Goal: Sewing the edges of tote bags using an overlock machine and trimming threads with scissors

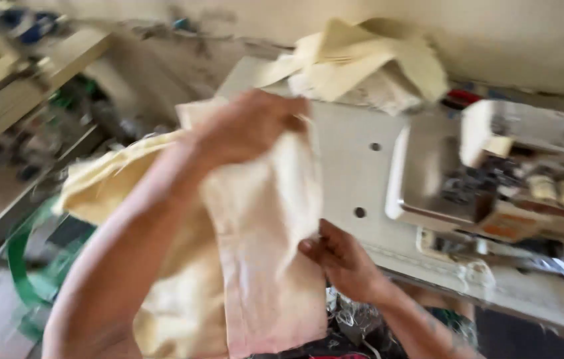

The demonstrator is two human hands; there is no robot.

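Sewing table [355, 166], pale and wide, fills the 3 o'clock half of the view, carrying the sewing machine [495, 179] at 3 o'clock and a heap of cream fabric pieces [362, 63] at 12 o'clock. Nearer the person, a pale pink-cream cloth panel [265, 252] hangs at centre, its long axis running roughly 12 to 6 o'clock, lower edge pointing down toward the lap. By the look of it, the panel is lifted clear of the table and not yet laid under the machine. The left hand [249, 126] is closed on its top edge; the right hand [338, 259] pinches its side edge at 5 o'clock. A yellowish cloth [109, 179] lies behind at 9 o'clock.
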